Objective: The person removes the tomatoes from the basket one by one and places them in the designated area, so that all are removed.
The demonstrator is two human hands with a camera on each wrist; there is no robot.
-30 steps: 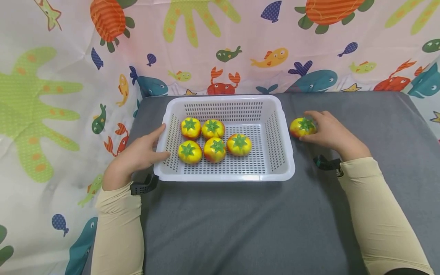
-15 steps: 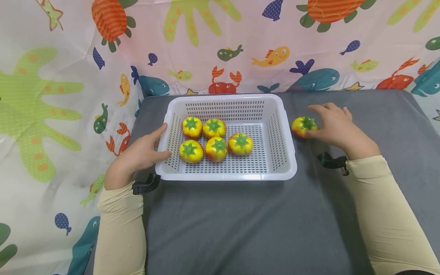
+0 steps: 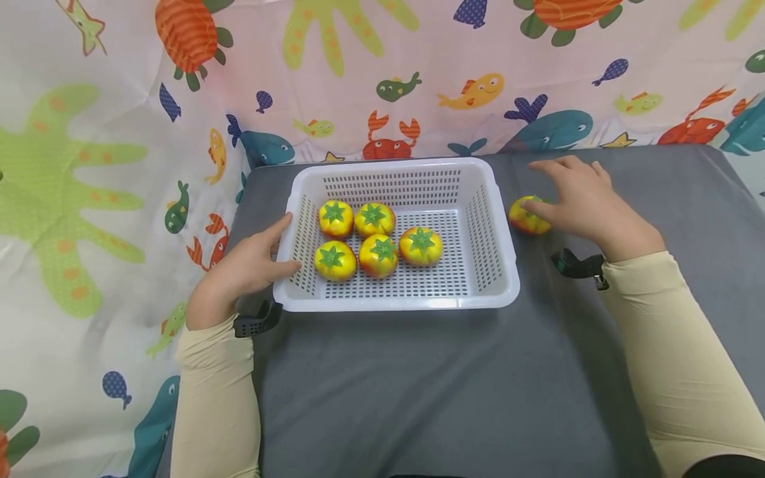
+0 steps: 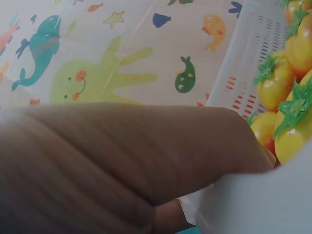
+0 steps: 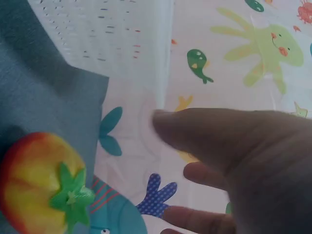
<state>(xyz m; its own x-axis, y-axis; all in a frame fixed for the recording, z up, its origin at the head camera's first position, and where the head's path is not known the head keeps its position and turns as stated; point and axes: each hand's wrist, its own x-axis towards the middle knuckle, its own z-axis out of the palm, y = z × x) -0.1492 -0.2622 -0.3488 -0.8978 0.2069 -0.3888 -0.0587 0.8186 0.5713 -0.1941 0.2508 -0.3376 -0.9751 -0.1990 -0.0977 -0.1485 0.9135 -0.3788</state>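
A white plastic basket [image 3: 396,304] with slotted walls stands on the grey cloth, and several yellow-red toy tomatoes [image 3: 378,256] with green star-shaped tops sit in its left and middle part. At the basket's left end, my left hand [image 3: 245,265] holds the rim, its thumb [image 4: 219,141] hooked over the edge in the left wrist view. Just outside the right wall lies a single tomato [image 3: 526,219], seen also as a large tomato [image 5: 41,183] in the right wrist view. My right hand [image 3: 582,202] hovers beside and above it, fingers spread, holding nothing.
A curtain [image 3: 352,60] printed with sea animals hangs behind the table and along its left side. Grey cloth [image 3: 430,392] covers the table in front of the basket and to its right. Each wrist wears a black camera [image 3: 575,264].
My right hand has let go of the single tomato, spread its fingers and drawn back up and to the right. That tomato stays beside the basket; my left hand keeps its hold.
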